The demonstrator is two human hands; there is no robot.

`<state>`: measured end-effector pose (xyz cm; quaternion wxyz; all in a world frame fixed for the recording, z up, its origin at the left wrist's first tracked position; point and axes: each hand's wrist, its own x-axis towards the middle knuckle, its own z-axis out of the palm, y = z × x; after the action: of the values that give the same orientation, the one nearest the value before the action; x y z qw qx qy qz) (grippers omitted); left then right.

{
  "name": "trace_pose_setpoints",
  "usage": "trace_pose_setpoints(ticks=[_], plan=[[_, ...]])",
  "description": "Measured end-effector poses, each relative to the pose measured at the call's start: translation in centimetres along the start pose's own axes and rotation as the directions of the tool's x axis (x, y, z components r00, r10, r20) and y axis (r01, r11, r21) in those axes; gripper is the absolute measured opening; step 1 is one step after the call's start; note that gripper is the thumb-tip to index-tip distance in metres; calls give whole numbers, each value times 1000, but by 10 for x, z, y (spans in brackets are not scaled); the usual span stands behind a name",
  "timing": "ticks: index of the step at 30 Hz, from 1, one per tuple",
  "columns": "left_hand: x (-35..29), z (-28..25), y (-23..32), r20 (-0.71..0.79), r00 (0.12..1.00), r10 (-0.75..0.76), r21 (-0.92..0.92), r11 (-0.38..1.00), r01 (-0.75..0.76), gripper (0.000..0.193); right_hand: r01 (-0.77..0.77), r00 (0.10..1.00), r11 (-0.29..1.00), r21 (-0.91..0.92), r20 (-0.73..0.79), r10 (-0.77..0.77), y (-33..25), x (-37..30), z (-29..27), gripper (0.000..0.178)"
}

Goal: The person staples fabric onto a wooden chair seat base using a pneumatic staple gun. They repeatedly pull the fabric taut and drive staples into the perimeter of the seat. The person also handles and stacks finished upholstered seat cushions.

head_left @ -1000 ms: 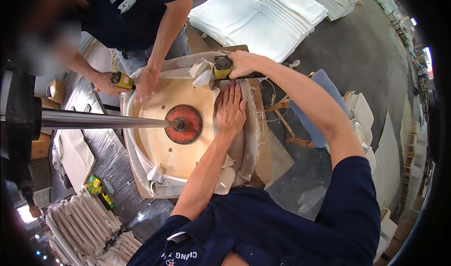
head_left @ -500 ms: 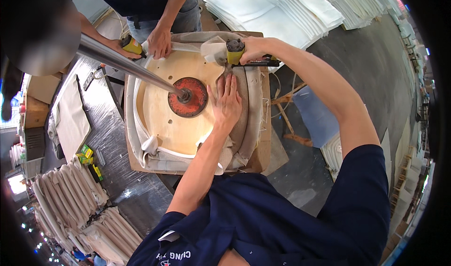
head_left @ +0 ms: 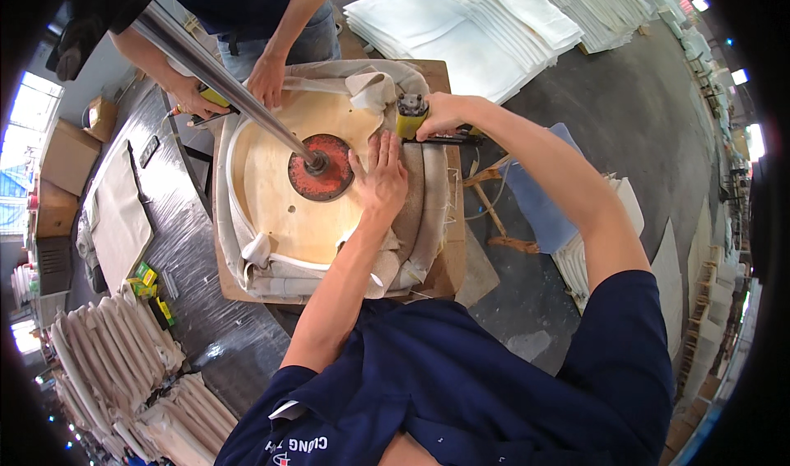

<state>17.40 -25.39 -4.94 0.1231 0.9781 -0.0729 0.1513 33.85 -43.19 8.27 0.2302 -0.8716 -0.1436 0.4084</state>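
A round-cornered seat cushion lies upside down, its plywood panel (head_left: pixel 259 174) showing and beige fabric (head_left: pixel 434 211) folded over its rim. A red disc (head_left: pixel 300 170) on a metal rod (head_left: pixel 239 95) rests on the panel's middle. My left hand (head_left: pixel 383 178) lies flat, fingers stretched, on the panel's right edge and the folded fabric. My right hand (head_left: pixel 444 116) is wrapped around a yellow and black staple gun (head_left: pixel 411 118), its nose at the fabric near my left fingertips. A loose fabric flap (head_left: pixel 370 90) stands up at the far right corner.
Across from me, a person's hand (head_left: pixel 267 79) touches the cushion's far edge; their other hand (head_left: pixel 197 100) holds another staple gun (head_left: pixel 216 97). White sheets (head_left: pixel 461 30) are stacked at the back. Padded pieces (head_left: pixel 115 342) lie at lower left. A blue sheet (head_left: pixel 535 207) hangs right of the cushion.
My staple gun has come nearer to me along the cushion's right edge. The other person's staple gun has drawn away from the cushion. The whole view has shifted slightly.
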Motion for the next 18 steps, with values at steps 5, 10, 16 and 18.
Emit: trace_pose_setpoints(ticks=[5, 10, 16, 18], plan=[[-2, 1, -6, -6, 999, 51, 17, 999, -51, 59, -35, 999, 999, 16, -19, 35, -1, -19, 21, 44], [-3, -6, -16, 1, 994, 113, 6, 994, -113, 62, -78, 995, 997, 13, -65, 78, -7, -39, 42, 48], [-2, -13, -25, 84, 978, 192, -23, 981, -191, 70, -87, 983, 994, 66, -157, 97, -11, -63, 66, 50], [3, -11, -28, 65, 977, 202, -23, 979, -201, 70, -90, 984, 993, 74, -149, 100, -10, -60, 67, 50]])
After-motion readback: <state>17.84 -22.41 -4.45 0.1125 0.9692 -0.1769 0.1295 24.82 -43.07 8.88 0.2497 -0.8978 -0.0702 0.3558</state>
